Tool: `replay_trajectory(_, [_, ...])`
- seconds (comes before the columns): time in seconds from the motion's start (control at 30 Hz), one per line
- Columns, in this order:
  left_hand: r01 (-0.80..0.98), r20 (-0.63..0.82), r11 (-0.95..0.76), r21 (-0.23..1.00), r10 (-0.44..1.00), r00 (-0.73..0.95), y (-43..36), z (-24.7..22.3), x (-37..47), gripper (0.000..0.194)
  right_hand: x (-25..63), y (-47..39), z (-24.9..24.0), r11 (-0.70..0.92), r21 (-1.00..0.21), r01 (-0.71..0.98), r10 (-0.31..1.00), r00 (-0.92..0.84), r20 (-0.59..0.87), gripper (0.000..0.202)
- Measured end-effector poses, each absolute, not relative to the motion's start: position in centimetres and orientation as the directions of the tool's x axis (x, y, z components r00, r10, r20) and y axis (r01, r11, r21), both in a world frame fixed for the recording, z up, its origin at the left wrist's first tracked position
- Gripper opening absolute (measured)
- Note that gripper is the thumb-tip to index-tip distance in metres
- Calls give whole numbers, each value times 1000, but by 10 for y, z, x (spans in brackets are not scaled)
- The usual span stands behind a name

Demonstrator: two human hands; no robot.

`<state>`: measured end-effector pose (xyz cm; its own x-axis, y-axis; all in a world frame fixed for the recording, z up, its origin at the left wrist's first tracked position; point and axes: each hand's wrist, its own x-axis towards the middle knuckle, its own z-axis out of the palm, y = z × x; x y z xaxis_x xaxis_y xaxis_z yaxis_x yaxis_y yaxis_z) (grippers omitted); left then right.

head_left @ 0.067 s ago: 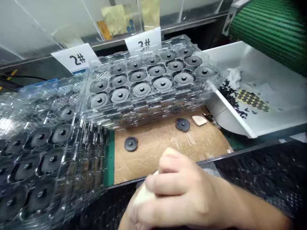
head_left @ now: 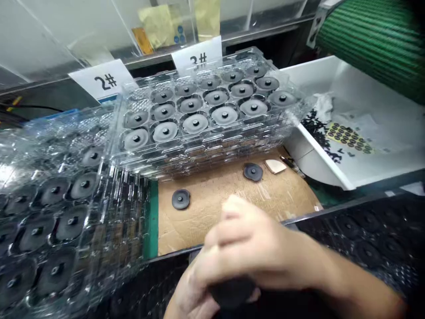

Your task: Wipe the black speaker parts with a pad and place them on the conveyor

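My right hand (head_left: 255,252) reaches in from the lower right, its fingers curled over a black round disc (head_left: 232,293) at the bottom edge of the view. My left hand (head_left: 184,297) lies under it, mostly hidden, with its fingers against the disc; its grip does not show. Two loose black discs lie on the brown cardboard (head_left: 215,195) beyond my hands, one to the left (head_left: 181,199) and one to the right (head_left: 253,172).
A stack of clear trays (head_left: 206,146) filled with grey discs stands behind the cardboard, below signs "2#" (head_left: 101,82) and "3#" (head_left: 198,57). More clear trays (head_left: 66,208) with dark discs fill the left. A white bin (head_left: 352,133) with small black parts sits right. A dark tray (head_left: 365,248) lies under my forearm.
My right hand has shifted a little forward and its fingers have lifted. The black disc now shows under them, and the white bit seen at the fingers is gone from view.
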<state>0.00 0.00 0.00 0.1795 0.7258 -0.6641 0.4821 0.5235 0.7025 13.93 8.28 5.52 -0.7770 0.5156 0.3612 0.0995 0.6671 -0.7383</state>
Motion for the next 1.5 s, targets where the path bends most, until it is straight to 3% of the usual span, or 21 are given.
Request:
replay_trajectory(0.07, [139, -670, 666, 733, 673, 312, -2, 4, -3, 60, 147, 93, 38, 540, -812, 219, 675, -689, 263, 20])
replay_trajectory(0.1, [-149, -643, 743, 652, 647, 411, -2, 7, -5, 55, 149, 96, 26, 444, -836, 323, 775, -607, 178, 20])
replay_trajectory(0.17, [-591, -527, 738, 325, 661, 535, -2, 11, -8, 49, 153, 98, -4, 286, -835, 470, 883, -467, 39, 18])
replay_trajectory(0.2, [-693, -485, 692, 200, 685, 544, -2, 12, -10, 45, 153, 97, -22, 254, -824, 507, 895, -446, 1, 17])
replay_trajectory(0.23, [-735, -470, 659, 157, 705, 531, -2, 13, -11, 40, 154, 93, -40, 251, -812, 527, 893, -449, -16, 18])
replay_trajectory(0.4, [-796, -537, 588, 143, 722, 436, -2, 7, -19, 35, 152, 58, -108, 229, -714, 661, 947, -322, 6, 35])
replay_trajectory(0.67, [-829, -527, 530, 179, 763, 374, -4, -3, -22, 44, 145, 65, -117, 291, -683, 670, 938, -341, 65, 28])
replay_trajectory(0.87, [-848, -500, 463, 257, 815, 293, -8, -8, -21, 52, 137, 67, -94, 305, -760, 574, 928, -358, 102, 29])
replay_trajectory(1.07, [-851, -566, 428, 305, 800, 199, -8, -10, -22, 55, 137, 49, -82, 230, -793, 564, 939, -343, 28, 19])
replay_trajectory(1.23, [-784, -530, 379, 492, 845, 76, -5, -6, -15, 63, 134, 61, -6, 197, -846, 496, 967, -242, 83, 25])
replay_trajectory(1.33, [-749, -471, 335, 571, 881, 35, -4, -6, -15, 58, 122, 52, 36, 480, -827, 293, 841, -423, 338, 27])
replay_trajectory(1.43, [-731, -455, 317, 604, 890, 10, 1, -5, -19, 50, 111, 47, 50, 528, -812, 249, 739, -605, 295, 23])
replay_trajectory(1.5, [-724, -464, 288, 627, 885, -50, 4, 0, -20, 46, 105, 51, 49, 531, -796, 289, 728, -637, 254, 20])
